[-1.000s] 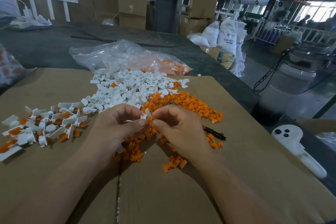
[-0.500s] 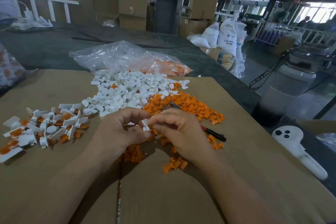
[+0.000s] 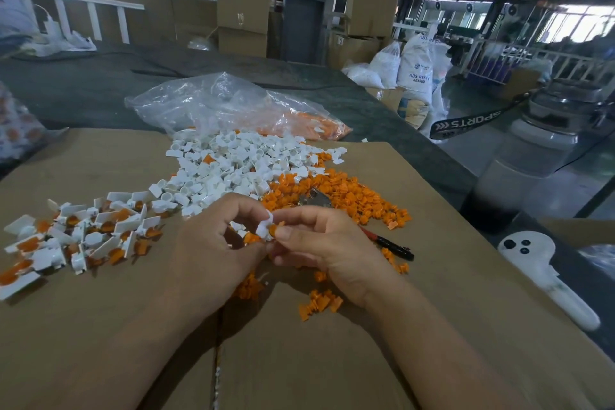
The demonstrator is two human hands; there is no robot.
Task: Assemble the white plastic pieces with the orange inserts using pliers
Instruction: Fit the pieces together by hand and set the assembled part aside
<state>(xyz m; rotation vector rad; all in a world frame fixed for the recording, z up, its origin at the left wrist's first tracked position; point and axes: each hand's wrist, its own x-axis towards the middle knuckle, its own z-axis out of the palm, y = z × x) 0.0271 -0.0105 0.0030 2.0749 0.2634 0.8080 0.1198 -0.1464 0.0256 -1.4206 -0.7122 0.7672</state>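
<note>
My left hand (image 3: 213, 243) pinches a small white plastic piece (image 3: 265, 226) just above the cardboard. My right hand (image 3: 329, 243) pinches an orange insert (image 3: 273, 230) pressed against that white piece. Behind the hands lie a heap of loose white pieces (image 3: 239, 166) and a heap of orange inserts (image 3: 346, 196). The pliers (image 3: 387, 245) lie on the cardboard under and behind my right hand, metal jaws (image 3: 314, 198) poking out of the orange heap, red-and-black handle to the right. A pile of assembled white-and-orange pieces (image 3: 76, 236) sits at the left.
A cardboard sheet (image 3: 332, 359) covers the table. A clear plastic bag (image 3: 226, 106) with more parts lies behind the heaps. A white handheld device (image 3: 545, 276) lies at the right edge. A few orange inserts (image 3: 319, 303) are scattered near my right wrist.
Both hands have shifted slightly, and the white piece and orange insert now show between the fingertips, pressed together. The pliers have not moved.
</note>
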